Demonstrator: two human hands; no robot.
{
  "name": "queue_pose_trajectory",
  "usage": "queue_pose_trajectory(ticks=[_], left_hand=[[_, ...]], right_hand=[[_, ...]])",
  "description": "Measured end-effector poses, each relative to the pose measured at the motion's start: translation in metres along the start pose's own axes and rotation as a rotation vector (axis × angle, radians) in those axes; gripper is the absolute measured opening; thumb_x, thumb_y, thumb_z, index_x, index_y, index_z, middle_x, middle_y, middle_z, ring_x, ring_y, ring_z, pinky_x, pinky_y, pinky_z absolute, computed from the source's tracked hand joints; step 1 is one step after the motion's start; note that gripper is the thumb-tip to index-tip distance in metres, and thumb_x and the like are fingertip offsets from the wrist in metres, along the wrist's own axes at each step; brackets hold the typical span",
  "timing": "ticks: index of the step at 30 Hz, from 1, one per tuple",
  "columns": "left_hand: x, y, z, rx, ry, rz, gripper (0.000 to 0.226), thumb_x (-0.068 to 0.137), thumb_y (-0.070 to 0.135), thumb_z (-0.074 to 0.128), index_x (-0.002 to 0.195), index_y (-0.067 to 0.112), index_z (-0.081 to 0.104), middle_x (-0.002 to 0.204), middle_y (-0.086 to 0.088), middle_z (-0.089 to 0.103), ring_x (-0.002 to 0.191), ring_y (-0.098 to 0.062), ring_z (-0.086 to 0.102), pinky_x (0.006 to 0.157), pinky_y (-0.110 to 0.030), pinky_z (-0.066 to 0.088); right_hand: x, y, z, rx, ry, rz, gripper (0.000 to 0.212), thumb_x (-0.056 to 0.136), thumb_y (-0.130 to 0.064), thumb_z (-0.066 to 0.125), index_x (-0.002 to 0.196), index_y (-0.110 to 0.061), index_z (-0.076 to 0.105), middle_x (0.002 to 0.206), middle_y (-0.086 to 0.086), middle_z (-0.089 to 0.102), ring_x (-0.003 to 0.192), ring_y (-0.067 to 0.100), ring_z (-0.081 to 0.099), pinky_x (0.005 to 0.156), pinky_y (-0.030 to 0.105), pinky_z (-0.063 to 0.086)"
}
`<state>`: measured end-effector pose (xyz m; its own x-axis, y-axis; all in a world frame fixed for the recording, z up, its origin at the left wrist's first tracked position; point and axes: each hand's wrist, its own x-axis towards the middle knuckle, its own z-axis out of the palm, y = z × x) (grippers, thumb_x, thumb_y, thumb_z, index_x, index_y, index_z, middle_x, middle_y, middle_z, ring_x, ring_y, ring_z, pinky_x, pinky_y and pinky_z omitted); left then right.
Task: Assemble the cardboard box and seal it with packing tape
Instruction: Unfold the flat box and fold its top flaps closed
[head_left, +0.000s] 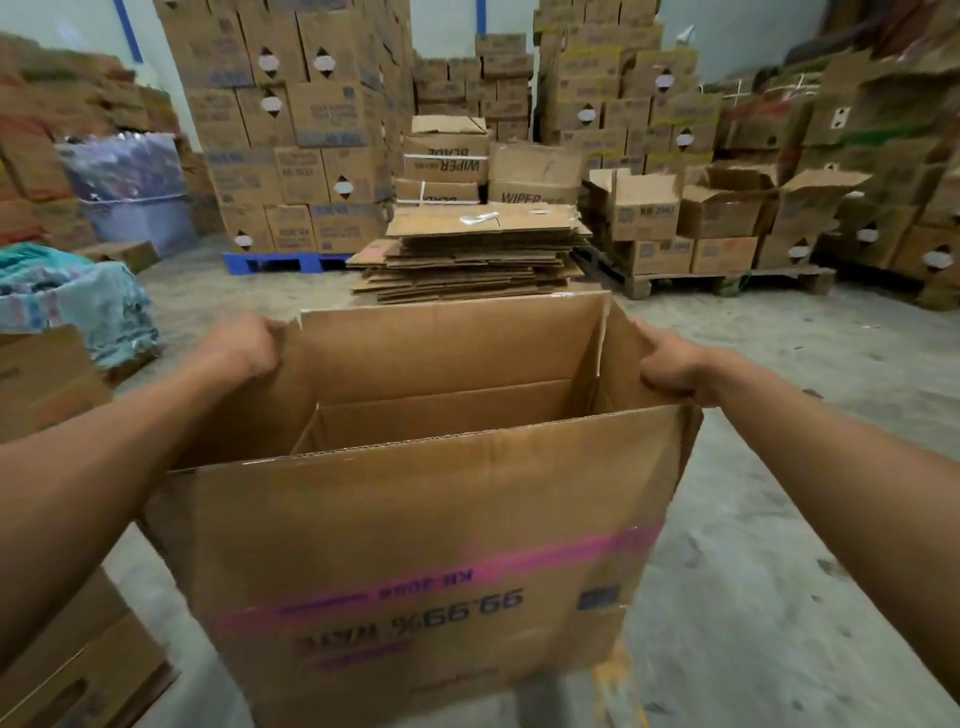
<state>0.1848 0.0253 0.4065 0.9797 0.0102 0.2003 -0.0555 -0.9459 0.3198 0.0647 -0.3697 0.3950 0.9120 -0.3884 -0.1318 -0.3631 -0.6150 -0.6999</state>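
A large brown cardboard box (415, 545) is held up in front of me, squared open, with its top flaps standing upright and upside-down pink and blue print on the near wall. Inside, lower flaps are visible folded in. My left hand (244, 345) grips the top edge of the left side flap. My right hand (675, 366) grips the top edge of the right side flap. No packing tape is visible.
A stack of flattened cartons (467, 260) lies on the concrete floor just beyond the box. Tall stacks of boxes on pallets (291, 135) line the back wall. A sack of cloth (78, 301) and more cartons (47, 379) stand at the left.
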Motion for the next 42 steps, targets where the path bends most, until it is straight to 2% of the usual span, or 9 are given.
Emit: queue_pose_trajectory(ticks=[3,9,16,20,25,30,34,37,42], left_hand=[[-0.013,-0.015,0.018,-0.029,-0.110,-0.078,0.041,0.093,0.008,0.056,0.134,0.017,0.057,0.128,-0.015,0.061,0.101,-0.026,0.057,0.086,-0.037,0.046],[-0.037,-0.035,0.029,0.001,-0.143,-0.060,0.048,0.098,0.021,0.048,0.146,0.021,0.041,0.143,-0.015,0.051,0.129,-0.034,0.048,0.105,-0.037,0.036],[-0.059,-0.041,0.011,-0.354,-0.411,-0.100,0.075,0.096,0.041,0.052,0.156,0.017,0.013,0.161,-0.006,0.019,0.146,-0.026,0.022,0.117,-0.037,0.015],[-0.060,-0.035,0.021,-0.344,-0.334,-0.084,0.069,0.097,0.030,0.055,0.154,0.013,0.019,0.158,-0.007,0.029,0.142,-0.026,0.031,0.113,-0.032,0.023],[-0.050,-0.006,0.038,-0.193,-0.300,-0.059,0.070,0.095,0.020,0.054,0.155,0.015,0.017,0.155,-0.013,0.033,0.138,-0.031,0.038,0.111,-0.034,0.031],[-0.052,0.033,0.064,-0.097,-0.288,-0.072,0.047,0.096,0.014,0.046,0.141,0.001,0.043,0.140,-0.025,0.049,0.122,-0.042,0.052,0.099,-0.045,0.049],[-0.063,0.040,0.064,-0.206,-0.495,-0.050,0.071,0.097,0.055,0.038,0.156,0.023,0.011,0.161,-0.009,0.018,0.142,-0.039,0.028,0.105,-0.056,0.036],[-0.070,0.023,0.060,-0.374,-0.618,-0.126,0.080,0.088,0.075,0.021,0.155,0.033,0.011,0.162,-0.005,0.014,0.145,-0.039,0.021,0.102,-0.067,0.032],[-0.095,0.008,0.080,-0.424,-0.616,-0.074,0.070,0.097,0.062,0.010,0.155,0.022,0.015,0.160,0.000,0.020,0.147,-0.024,0.018,0.116,-0.046,0.015]], right_hand=[[0.000,-0.010,0.001,-0.103,-0.084,0.038,0.077,0.096,0.004,0.042,0.155,-0.035,0.011,0.154,0.016,0.032,0.134,0.038,0.040,0.097,0.052,0.043],[0.014,0.000,0.034,-0.272,0.097,-0.049,0.064,0.092,-0.011,0.057,0.150,-0.024,0.031,0.137,0.017,0.052,0.123,0.035,0.050,0.098,0.047,0.043],[0.008,0.000,0.056,-1.010,0.307,-0.093,0.064,0.086,-0.045,0.058,0.145,-0.032,0.034,0.142,0.011,0.046,0.134,0.036,0.038,0.104,0.068,0.032],[-0.002,0.007,0.052,-0.932,0.172,0.042,0.059,0.082,-0.054,0.063,0.137,-0.037,0.049,0.158,0.010,0.023,0.144,0.037,0.022,0.107,0.074,0.018],[-0.023,0.018,0.050,-0.860,0.111,0.054,0.070,0.081,-0.057,0.064,0.144,-0.046,0.036,0.165,0.005,-0.007,0.149,0.037,0.004,0.108,0.072,0.020],[-0.046,0.030,0.050,-0.805,0.163,-0.014,0.056,0.090,-0.048,0.057,0.142,-0.036,0.043,0.164,0.013,0.000,0.142,0.040,0.026,0.106,0.056,0.038],[-0.053,0.031,0.044,-0.781,0.122,-0.070,0.055,0.090,-0.049,0.054,0.142,-0.035,0.044,0.162,0.019,0.005,0.139,0.042,0.032,0.107,0.053,0.038],[-0.055,0.019,0.048,-0.604,0.112,-0.150,0.056,0.090,-0.043,0.058,0.143,-0.029,0.045,0.154,0.019,0.025,0.128,0.039,0.047,0.106,0.047,0.042],[-0.065,-0.006,0.097,-0.220,-0.248,-0.298,0.059,0.094,-0.039,0.058,0.147,-0.022,0.039,0.148,0.011,0.044,0.121,0.025,0.051,0.098,0.034,0.047]])
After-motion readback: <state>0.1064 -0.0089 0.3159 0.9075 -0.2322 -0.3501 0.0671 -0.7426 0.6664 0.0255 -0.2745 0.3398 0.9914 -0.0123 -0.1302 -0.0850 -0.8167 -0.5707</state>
